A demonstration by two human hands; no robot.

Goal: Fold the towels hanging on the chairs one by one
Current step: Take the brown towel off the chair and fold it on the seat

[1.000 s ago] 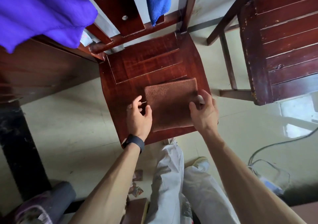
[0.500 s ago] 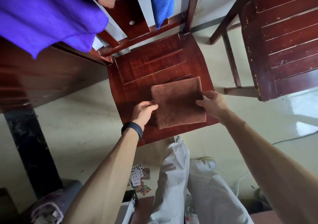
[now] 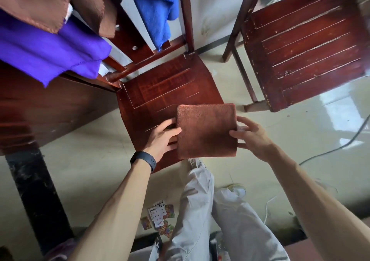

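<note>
A folded brown towel (image 3: 206, 130) is held as a flat square just above the front right corner of the dark wooden chair seat (image 3: 160, 92). My left hand (image 3: 163, 138) grips its left edge, thumb on top. My right hand (image 3: 251, 135) holds its right edge, fingers spread. A blue towel (image 3: 154, 6) hangs over the chair's backrest. At the upper left, a purple towel (image 3: 50, 52) and a brown towel (image 3: 40, 4) hang over another piece of furniture.
A second wooden chair (image 3: 308, 46) stands at the upper right. A dark wooden table (image 3: 46, 112) with a black leg is on the left. Playing cards (image 3: 160, 216) lie on the tiled floor by my legs. A cable (image 3: 340, 146) runs along the floor at right.
Both hands went from pressing the folded brown towel flat on the seat to gripping its side edges. The towel has come up and shifted right, past the seat's edge.
</note>
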